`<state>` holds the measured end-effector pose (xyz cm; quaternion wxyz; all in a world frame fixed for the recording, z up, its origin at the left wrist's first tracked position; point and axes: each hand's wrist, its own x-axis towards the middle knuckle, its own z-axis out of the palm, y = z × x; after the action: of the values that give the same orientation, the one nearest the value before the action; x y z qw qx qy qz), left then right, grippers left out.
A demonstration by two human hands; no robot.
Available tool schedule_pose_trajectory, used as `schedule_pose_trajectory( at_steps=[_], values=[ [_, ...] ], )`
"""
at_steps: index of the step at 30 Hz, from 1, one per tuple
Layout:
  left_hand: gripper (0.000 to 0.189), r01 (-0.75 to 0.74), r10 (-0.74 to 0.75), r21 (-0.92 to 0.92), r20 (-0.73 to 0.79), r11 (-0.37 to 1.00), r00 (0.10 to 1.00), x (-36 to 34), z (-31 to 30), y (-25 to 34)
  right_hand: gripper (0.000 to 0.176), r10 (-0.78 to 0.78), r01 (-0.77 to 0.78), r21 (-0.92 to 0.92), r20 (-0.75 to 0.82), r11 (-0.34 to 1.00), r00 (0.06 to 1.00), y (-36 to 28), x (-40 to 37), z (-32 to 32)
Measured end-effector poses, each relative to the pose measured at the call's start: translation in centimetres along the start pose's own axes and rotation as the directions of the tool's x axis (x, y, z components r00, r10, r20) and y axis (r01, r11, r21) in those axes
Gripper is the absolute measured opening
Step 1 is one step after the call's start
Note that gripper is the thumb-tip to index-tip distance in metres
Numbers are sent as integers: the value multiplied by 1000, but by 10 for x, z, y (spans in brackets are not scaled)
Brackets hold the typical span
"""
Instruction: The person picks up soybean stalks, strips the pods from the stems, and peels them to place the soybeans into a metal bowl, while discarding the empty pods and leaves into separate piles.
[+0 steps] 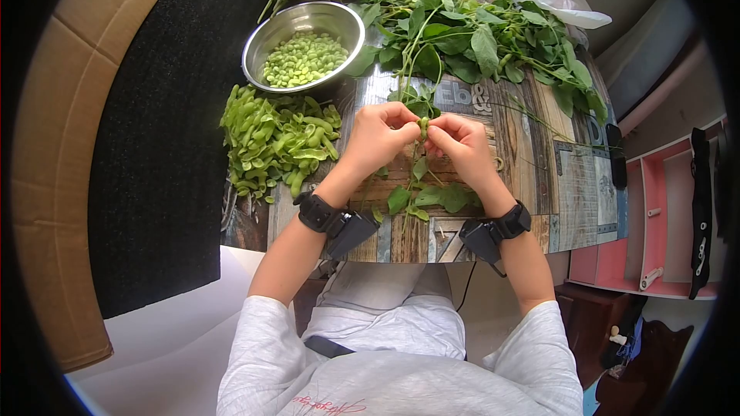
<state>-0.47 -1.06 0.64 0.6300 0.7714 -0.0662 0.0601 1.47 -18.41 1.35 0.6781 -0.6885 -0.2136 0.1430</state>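
My left hand and my right hand meet over the middle of the table, fingertips pinched on one small green bean pod. Fingers cover much of the pod. Leafy stems run away from me just beyond my fingers, and a leafy sprig lies on the table between my wrists. To the left of my left hand is a heap of green pods. Behind that heap, a steel bowl holds many shelled green beans.
Bean plants are piled along the far side of the table, with a white plastic bag at the back right. A black panel and cardboard stand at left. A pink shelf is at right.
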Motion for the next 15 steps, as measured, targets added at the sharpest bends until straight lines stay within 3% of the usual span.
schedule_pose_trajectory(
  at_steps=[4,7,9,15],
  values=[
    [11,103,-90,-209,71,972,993,-1,0,3,15,9,-7,34,-39,999,999,6,2,-1],
    [11,136,-116,-269,90,953,989,-1,-1,6,15,25,-22,104,-31,994,999,11,4,-4],
    [12,133,-114,-278,83,951,990,0,-1,4,15,38,-34,158,-20,987,999,11,5,-3],
    [16,140,-133,-248,44,959,990,-1,4,7,14,-23,26,24,-110,999,994,7,3,3]
  ],
)
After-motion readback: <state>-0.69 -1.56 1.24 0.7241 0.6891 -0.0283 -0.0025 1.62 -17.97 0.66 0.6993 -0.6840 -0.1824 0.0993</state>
